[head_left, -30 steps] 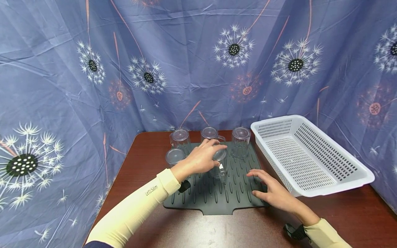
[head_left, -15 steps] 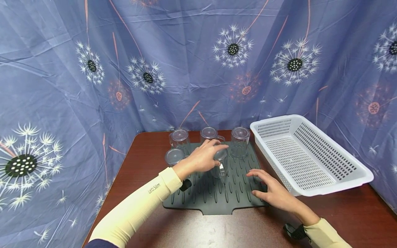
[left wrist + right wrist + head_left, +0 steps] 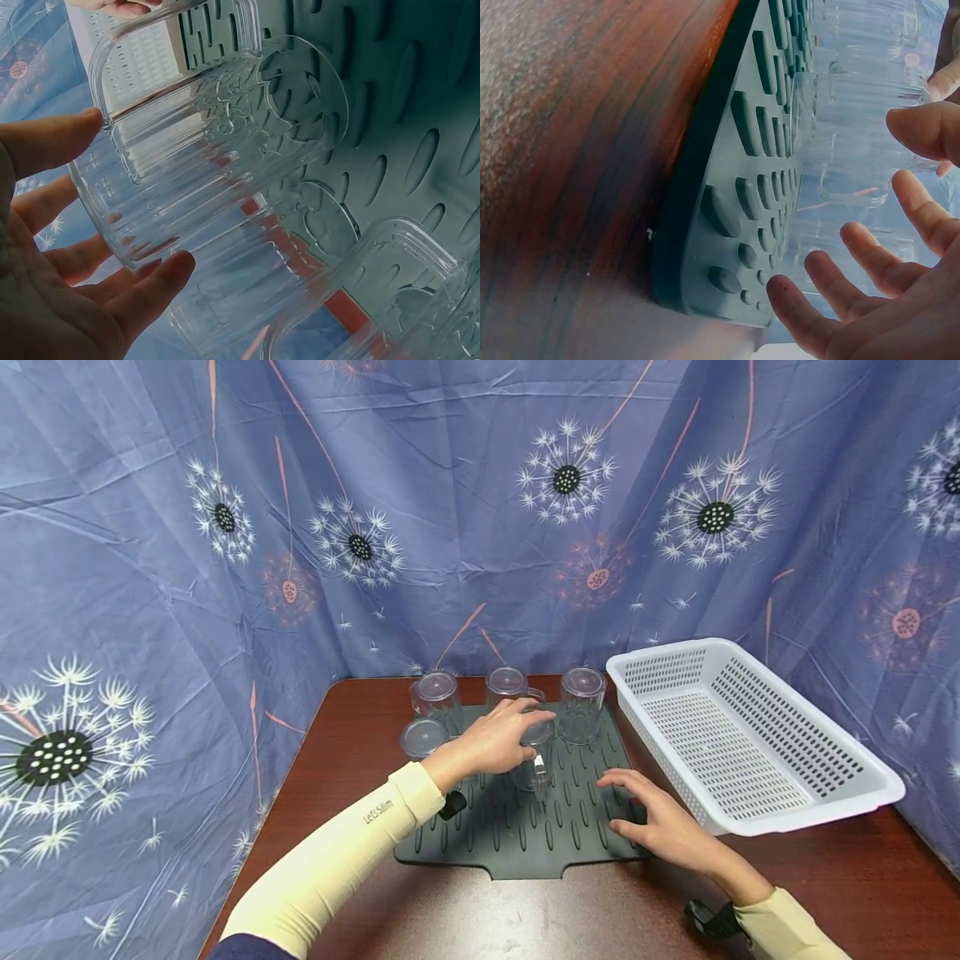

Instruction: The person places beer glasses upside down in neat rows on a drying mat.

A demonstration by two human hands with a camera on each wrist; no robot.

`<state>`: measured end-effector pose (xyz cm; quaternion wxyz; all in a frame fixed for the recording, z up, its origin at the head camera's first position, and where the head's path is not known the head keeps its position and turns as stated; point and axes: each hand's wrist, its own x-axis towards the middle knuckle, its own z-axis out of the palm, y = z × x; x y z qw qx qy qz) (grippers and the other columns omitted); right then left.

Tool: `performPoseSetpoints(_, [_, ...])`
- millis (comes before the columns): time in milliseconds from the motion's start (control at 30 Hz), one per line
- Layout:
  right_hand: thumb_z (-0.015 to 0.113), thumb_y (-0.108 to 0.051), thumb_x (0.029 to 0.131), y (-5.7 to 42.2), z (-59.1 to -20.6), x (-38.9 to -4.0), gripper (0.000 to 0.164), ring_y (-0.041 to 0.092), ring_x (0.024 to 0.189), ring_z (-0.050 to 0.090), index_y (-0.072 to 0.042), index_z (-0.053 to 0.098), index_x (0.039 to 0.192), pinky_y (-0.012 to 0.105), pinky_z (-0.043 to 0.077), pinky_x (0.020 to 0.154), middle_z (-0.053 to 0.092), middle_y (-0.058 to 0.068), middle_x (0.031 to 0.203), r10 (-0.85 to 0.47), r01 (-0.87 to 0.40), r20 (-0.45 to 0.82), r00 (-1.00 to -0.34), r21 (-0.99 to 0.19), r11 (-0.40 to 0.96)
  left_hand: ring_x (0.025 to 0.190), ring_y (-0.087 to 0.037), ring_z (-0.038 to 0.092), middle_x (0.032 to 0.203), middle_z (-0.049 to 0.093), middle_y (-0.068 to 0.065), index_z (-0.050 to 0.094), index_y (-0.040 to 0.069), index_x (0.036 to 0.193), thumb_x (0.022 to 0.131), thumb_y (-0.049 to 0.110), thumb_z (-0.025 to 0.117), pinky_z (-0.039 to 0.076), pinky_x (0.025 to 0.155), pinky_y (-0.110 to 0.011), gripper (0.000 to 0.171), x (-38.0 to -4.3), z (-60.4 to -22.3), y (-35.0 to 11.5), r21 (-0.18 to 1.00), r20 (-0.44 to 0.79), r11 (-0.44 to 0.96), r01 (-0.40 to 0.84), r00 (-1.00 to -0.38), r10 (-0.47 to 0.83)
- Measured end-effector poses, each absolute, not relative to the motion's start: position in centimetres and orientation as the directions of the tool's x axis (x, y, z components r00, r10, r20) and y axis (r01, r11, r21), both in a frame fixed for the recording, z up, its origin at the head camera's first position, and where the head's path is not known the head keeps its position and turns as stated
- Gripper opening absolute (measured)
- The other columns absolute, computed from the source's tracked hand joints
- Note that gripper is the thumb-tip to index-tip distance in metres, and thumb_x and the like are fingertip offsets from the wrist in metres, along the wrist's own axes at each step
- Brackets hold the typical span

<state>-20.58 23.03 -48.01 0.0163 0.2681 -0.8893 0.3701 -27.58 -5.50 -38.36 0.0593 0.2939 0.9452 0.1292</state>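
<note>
A clear mug (image 3: 535,774) stands upside down on the dark ribbed drying mat (image 3: 525,843), its handle toward the front. My left hand (image 3: 491,739) grips it from above; in the left wrist view the thumb and fingers (image 3: 150,292) sit around its base end. Part of that mug is hidden under the hand in the head view. My right hand (image 3: 663,827) hovers over the mat's right front corner, fingers spread and relaxed, holding nothing. In the right wrist view its fingers (image 3: 870,259) are apart from the mugs.
Several other clear mugs stand upside down: a back-left mug (image 3: 437,693), a back-middle mug (image 3: 506,683), a back-right mug (image 3: 581,706) and a front-left mug (image 3: 424,737). A white perforated basket (image 3: 810,818) sits right of the mat on the brown table (image 3: 337,777). A patterned curtain (image 3: 465,527) hangs behind.
My left hand and the mug in it have shifted slightly to the right. The right hand has stayed in place.
</note>
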Motion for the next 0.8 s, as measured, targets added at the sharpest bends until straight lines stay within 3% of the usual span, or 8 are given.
performPoseSetpoints(567, [0.078,-0.002,0.083,23.07,-47.88,-21.07,0.059,0.027,0.128,0.053,-0.024,0.056,0.134,0.058,0.050,0.092,0.053,0.005,0.143,-0.460,-0.510,0.262,-0.848,-0.638,0.577,0.151,-0.027,0.028,0.165,0.026,-0.006,0.039,0.032,0.156,0.093,0.032,0.073,0.042,0.110,-0.051,0.071,-27.52,-38.75,-5.50,0.337,-0.032,0.786,0.518,-0.828,0.559])
performPoseSetpoints(800, [0.076,-0.003,0.085,22.72,-47.22,-21.08,0.060,0.019,0.131,0.049,-0.027,0.055,0.135,0.055,0.049,0.096,0.052,-0.002,0.143,-0.446,-0.512,0.278,-0.850,-0.631,0.582,0.152,-0.027,0.027,0.165,0.027,-0.007,0.036,0.031,0.157,0.094,0.039,0.070,0.040,0.112,-0.051,0.072,-26.92,-38.76,-6.05,0.344,0.028,0.785,0.514,-0.842,0.539])
